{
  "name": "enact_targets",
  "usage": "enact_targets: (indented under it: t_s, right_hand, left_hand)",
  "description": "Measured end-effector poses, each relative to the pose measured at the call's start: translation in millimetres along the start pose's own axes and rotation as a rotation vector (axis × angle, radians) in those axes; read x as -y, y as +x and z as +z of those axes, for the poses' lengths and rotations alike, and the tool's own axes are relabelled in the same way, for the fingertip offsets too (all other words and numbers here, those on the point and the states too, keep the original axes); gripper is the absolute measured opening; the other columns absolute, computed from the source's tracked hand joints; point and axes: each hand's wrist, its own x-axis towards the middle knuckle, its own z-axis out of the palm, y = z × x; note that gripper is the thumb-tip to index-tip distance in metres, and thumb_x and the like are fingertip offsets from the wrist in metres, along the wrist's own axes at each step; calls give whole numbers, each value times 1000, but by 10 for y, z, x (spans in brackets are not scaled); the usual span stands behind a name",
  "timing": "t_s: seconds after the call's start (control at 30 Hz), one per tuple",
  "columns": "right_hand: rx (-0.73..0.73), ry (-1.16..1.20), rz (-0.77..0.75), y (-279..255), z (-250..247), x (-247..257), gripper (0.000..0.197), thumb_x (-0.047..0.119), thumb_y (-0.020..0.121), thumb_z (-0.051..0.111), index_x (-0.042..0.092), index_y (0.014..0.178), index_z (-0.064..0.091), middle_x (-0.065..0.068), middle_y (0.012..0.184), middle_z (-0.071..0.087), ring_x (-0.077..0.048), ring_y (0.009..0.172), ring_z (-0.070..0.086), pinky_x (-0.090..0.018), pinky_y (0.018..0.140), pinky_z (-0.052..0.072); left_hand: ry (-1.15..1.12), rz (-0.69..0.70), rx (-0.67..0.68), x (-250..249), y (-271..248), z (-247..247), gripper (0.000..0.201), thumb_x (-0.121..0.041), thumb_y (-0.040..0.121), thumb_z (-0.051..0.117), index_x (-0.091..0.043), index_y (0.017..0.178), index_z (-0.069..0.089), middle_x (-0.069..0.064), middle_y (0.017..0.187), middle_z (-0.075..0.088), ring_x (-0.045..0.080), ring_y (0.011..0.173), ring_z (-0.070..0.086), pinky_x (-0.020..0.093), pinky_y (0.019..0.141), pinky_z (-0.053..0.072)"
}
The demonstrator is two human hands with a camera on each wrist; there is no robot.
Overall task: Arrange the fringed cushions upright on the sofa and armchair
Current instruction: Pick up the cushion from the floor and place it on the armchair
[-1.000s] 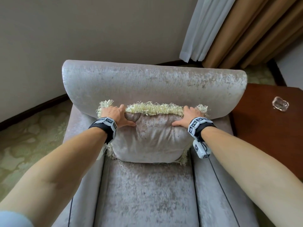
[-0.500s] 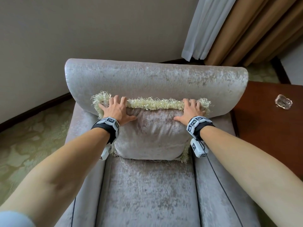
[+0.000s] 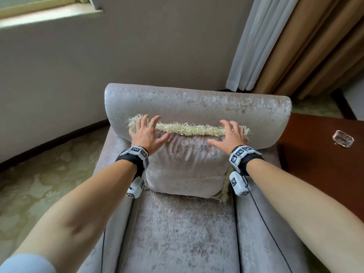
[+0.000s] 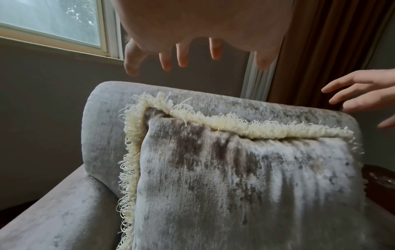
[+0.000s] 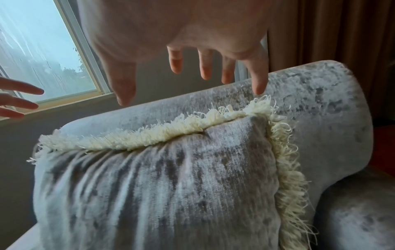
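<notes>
One armchair (image 3: 197, 107) in silvery-grey velvet fills the middle of the head view, its back against a plain wall below a window (image 4: 51, 22), with tan and white curtains (image 3: 295, 46) at its right rear corner. Next in size, the fringed cushion (image 3: 187, 166) stands upright on the seat, leaning on the backrest; its face points out toward the front of the chair, and its cream-fringed top edge (image 3: 189, 129) runs level from side to side, the long axis lying across the chair's width. Beside the chair's right arm stands a dark wooden table (image 3: 325, 158) carrying a small clear glass piece (image 3: 343, 138). No brand, label or readable writing shows; only black-and-white square markers sit on the wrist bands (image 3: 241, 153). Smallest, the left hand (image 3: 146, 133) and the right hand (image 3: 231, 135) hover over the cushion's top corners, fingers (image 4: 181, 54) spread and released, grasping nothing and clear of the fringe in both wrist views.
</notes>
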Motion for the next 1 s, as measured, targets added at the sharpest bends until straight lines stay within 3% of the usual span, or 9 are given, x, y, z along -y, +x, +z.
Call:
enact_targets:
  t_s: [0.2, 0.33, 0.73, 0.87, 1.0]
  right_hand:
    - [-50, 127, -3, -380, -256, 64, 74, 44, 77, 73, 34, 141, 36, -4, 146, 26, -29, 132, 23, -41, 106, 28]
    - [-86, 136, -2, -655, -380, 60, 73, 44, 77, 72, 35, 140, 36, -2, 145, 27, -27, 132, 25, -41, 104, 30]
    - [-209, 155, 110, -1511, -607, 262, 77, 50, 72, 73, 37, 138, 37, 0, 140, 30, -29, 128, 31, -51, 105, 34]
    - [-262, 180, 138, -1820, -659, 344, 76, 45, 74, 74, 33, 139, 37, -2, 139, 31, -31, 128, 30, -43, 108, 31]
    - [-315, 166, 219, -2186, -660, 330, 73, 43, 76, 73, 36, 139, 37, 0, 140, 31, -30, 127, 30, -41, 101, 32]
  left_hand:
    - [-62, -1, -121, -208, -424, -302, 71, -70, 85, 50, -42, 146, 24, 7, 158, 18, 28, 144, 20, 64, 110, 25]
    - [-80, 3, -176, -277, -687, -421, 74, -69, 84, 52, -43, 146, 21, 7, 158, 16, 28, 144, 19, 62, 110, 27]
    - [-175, 87, -189, -192, -1271, -808, 81, -71, 80, 54, -44, 148, 19, 4, 159, 13, 27, 145, 16, 63, 111, 21]
    - [-185, 148, -186, -164, -1387, -880, 80, -72, 80, 53, -47, 146, 17, 5, 160, 11, 29, 145, 15, 63, 112, 19]
    - [-139, 240, -151, -234, -1471, -861, 80, -74, 79, 50, -48, 146, 14, 7, 160, 13, 31, 145, 18, 62, 111, 22]
